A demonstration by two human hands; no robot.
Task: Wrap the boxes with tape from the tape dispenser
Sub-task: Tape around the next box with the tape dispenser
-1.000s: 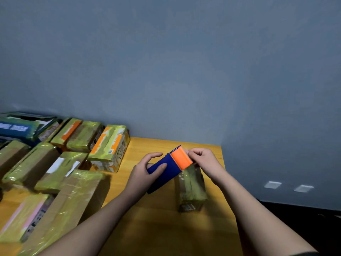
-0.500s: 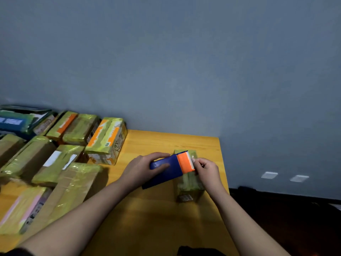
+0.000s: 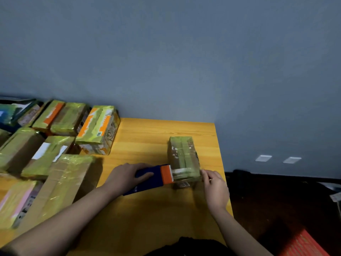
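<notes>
1. Since half a second ago, the right hand [image 3: 215, 189] has moved away from the orange head of the tape dispenser [image 3: 149, 179], out past the box's right edge. A strip of tape [image 3: 181, 172] now spans the gap from the dispenser's mouth across the near end of the box [image 3: 183, 159], just right of the frame's centre.
2. The right fingers [image 3: 205, 173] are pressed together, pinching the tape's free end at the box's near right corner.
3. The left hand [image 3: 127, 177] lies over the blue dispenser body, fingers curled around it, holding it low on the surface [image 3: 147, 215] just left of the box.
4. Judged from this, a fresh length is being drawn over the box; pressing it down and cutting it are not yet done.
5. Containers: the box in work is closed and already carries greenish tape, so its contents cannot be seen. The stacked boxes [image 3: 55, 145] at the left of the frame are also sealed and taped, and what is inside them is hidden.
</notes>
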